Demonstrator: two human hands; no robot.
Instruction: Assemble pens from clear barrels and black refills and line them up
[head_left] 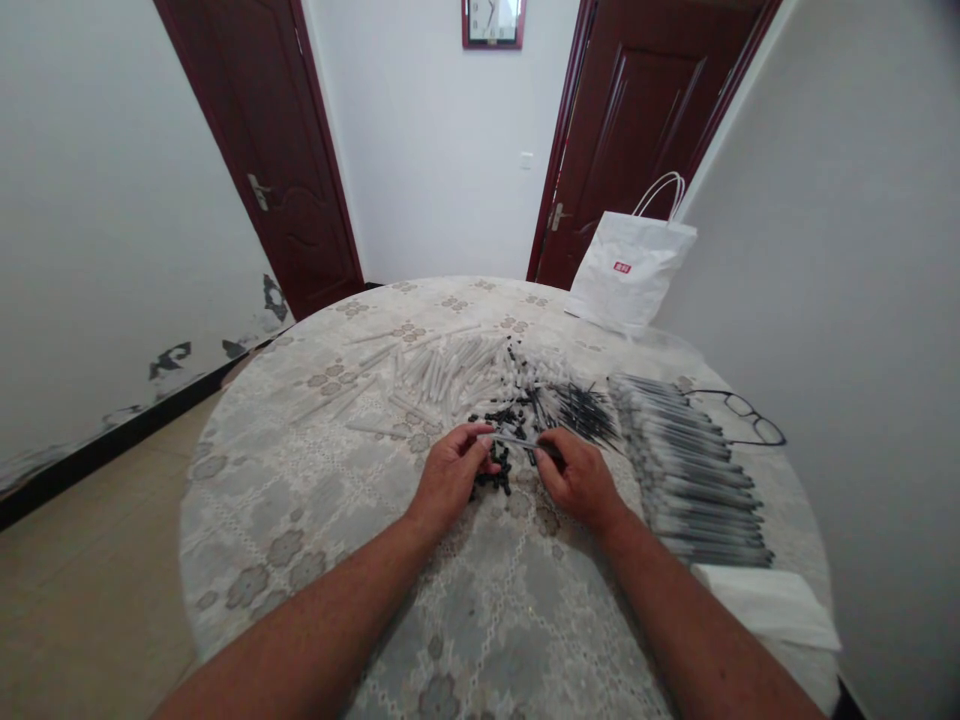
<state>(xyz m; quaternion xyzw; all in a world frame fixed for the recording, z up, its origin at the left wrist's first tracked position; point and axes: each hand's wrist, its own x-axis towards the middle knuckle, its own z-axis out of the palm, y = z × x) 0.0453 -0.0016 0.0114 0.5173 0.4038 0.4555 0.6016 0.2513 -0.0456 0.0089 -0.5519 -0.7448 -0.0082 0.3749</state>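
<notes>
Between my two hands lies a slim pen, held level above the table. My left hand pinches its left end with thumb and fingertips. The fingers of my right hand are closed around its right end and hide it. Small black pen parts are scattered under and behind my hands. Clear pen barrels form a loose pile beyond my left hand. A bundle of dark refills lies beyond my right hand, with small whitish pieces behind it.
Rows of pens lie stacked at the right, beside eyeglasses and a folded white sheet or bag. A white paper bag stands at the back right of the round table, covered by a patterned cloth.
</notes>
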